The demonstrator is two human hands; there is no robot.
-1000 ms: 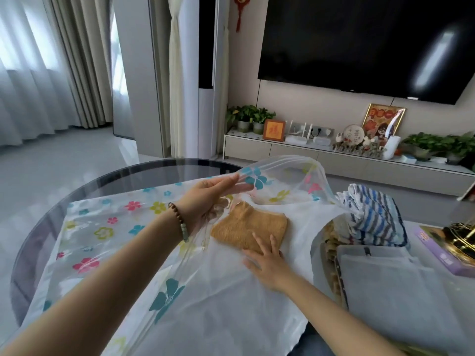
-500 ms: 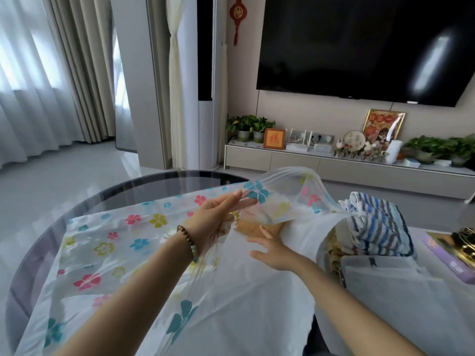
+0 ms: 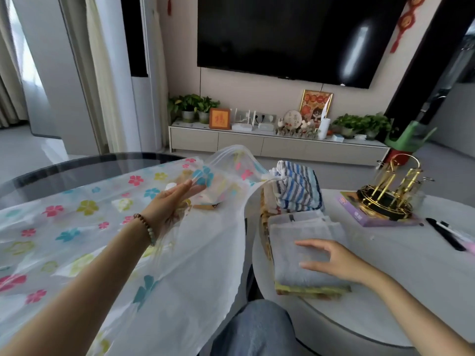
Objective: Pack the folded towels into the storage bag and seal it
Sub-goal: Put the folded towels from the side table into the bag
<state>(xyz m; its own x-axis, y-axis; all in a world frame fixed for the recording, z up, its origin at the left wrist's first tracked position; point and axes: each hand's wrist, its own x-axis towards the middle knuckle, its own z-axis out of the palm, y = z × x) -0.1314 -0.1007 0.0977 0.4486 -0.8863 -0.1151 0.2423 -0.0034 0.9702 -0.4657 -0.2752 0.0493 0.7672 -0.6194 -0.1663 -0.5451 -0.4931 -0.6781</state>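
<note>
1 orange towel (image 3: 205, 206) inside flowered storage bag (image 3: 77, 227); grey towel stack (image 3: 300, 242) outside, beside it.

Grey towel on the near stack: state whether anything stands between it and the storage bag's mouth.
Nothing visible does. The left hand lifts the top layer of the storage bag, leaving the mouth open toward the grey towel; the striped towels lie farther back, off that path.

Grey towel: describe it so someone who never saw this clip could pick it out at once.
Start at the pale round table on the right. Near its left edge, the grey towel tops a folded stack, under the right hand. Unlike the blue-striped towel behind it, it is plain grey.
</note>
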